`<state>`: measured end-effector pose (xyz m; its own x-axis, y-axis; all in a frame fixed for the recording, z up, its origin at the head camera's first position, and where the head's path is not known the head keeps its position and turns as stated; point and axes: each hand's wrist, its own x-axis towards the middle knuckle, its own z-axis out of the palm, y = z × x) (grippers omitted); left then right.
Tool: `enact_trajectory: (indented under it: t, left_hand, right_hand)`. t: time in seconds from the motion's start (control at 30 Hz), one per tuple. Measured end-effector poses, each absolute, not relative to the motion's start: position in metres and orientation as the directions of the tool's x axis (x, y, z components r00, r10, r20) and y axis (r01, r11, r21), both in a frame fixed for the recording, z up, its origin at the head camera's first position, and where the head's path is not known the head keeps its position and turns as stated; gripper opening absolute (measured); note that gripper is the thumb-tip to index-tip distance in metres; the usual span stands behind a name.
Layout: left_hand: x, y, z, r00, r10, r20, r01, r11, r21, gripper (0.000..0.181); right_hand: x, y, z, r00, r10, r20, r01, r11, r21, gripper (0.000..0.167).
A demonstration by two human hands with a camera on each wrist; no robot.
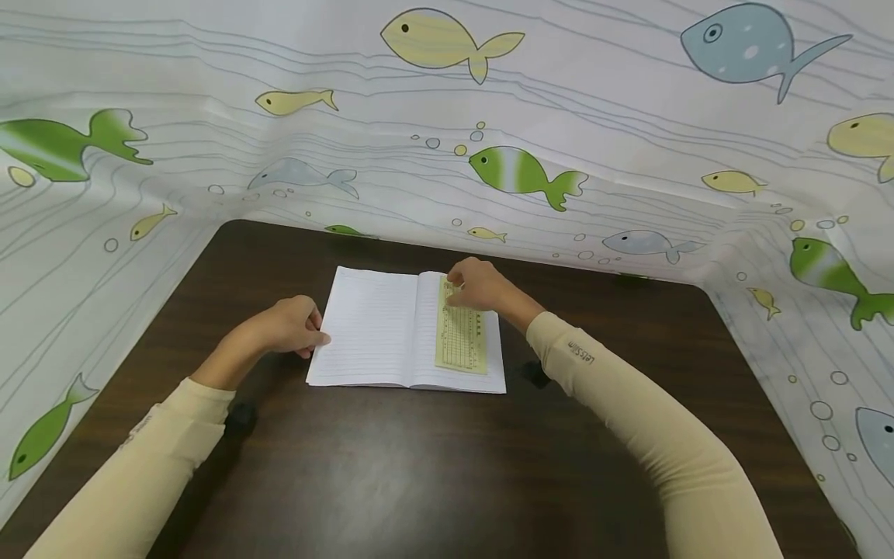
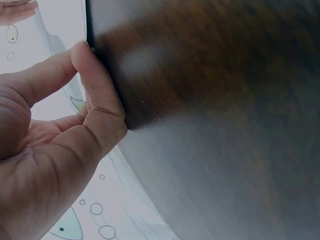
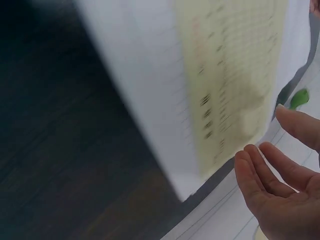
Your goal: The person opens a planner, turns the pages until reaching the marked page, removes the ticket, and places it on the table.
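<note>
An open notebook (image 1: pixel 370 326) with lined white pages lies on the dark table. On its right page is a pale yellow printed slip (image 1: pixel 461 341) with a grid and rows of characters. My left hand (image 1: pixel 289 326) pinches the notebook's left edge between thumb and finger; the left wrist view shows those fingertips (image 2: pixel 82 50) meeting at the edge. Over the slip's upper end hovers my right hand (image 1: pixel 478 285). In the right wrist view, its thumb and fingers (image 3: pixel 250 172) stand apart with nothing between them, beside the end of the slip (image 3: pixel 225 100).
Dark brown wood table (image 1: pixel 391 481) extends around the notebook. White sheeting (image 1: pixel 419 116) printed with fish and bubbles rises along the back and both sides. Pale sleeves (image 1: pixel 628 411) cover both forearms.
</note>
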<state>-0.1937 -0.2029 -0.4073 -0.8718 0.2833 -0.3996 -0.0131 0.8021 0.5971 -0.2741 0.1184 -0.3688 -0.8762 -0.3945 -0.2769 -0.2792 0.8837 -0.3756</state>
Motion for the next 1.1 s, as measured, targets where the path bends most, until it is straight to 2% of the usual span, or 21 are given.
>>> enact_trajectory:
  t: [0.33, 0.83, 1.1]
  left_hand:
    - [-0.192, -0.203, -0.403, -0.871, 0.3, -0.39, -0.004, 0.788, 0.615, 0.034]
    - [-0.189, -0.204, -0.404, -0.869, 0.294, -0.397, -0.016, 0.786, 0.618, 0.034]
    - [-0.189, -0.203, -0.404, -0.873, 0.299, -0.387, -0.006, 0.785, 0.619, 0.033]
  right_hand:
    - [-0.284, 0.145, -0.374, -0.878, -0.335, -0.342, -0.203, 0.908, -0.367, 0.061]
    - [-0.287, 0.149, -0.382, -0.896, -0.287, -0.34, -0.167, 0.925, -0.342, 0.062]
    - [-0.29, 0.154, -0.387, -0.921, -0.26, -0.29, -0.15, 0.924, -0.352, 0.06]
